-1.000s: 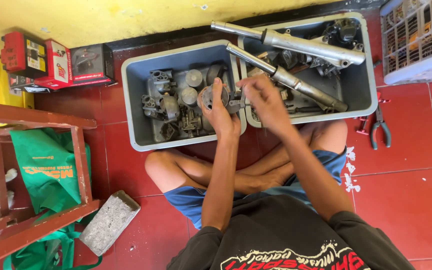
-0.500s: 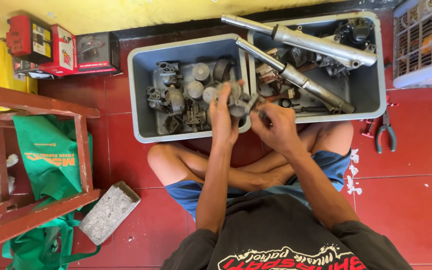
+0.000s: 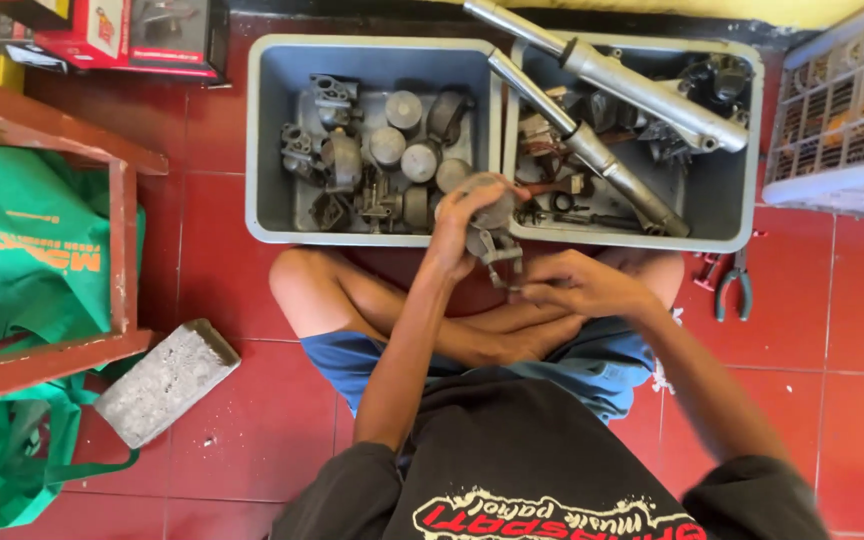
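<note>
Metal engine part sits over the lap, just before the grey bins. Left hand clamps its top; right hand pinches its lower end, fingers narrow.

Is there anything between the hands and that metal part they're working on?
Nothing visible. The left hand already holds the metal part above the crossed legs, and the right hand touches its lower end.

Dull grey metal part sits above glossy red floor tiles, by matt grey plastic bins, shiny metal tubes, rough concrete block.
</note>
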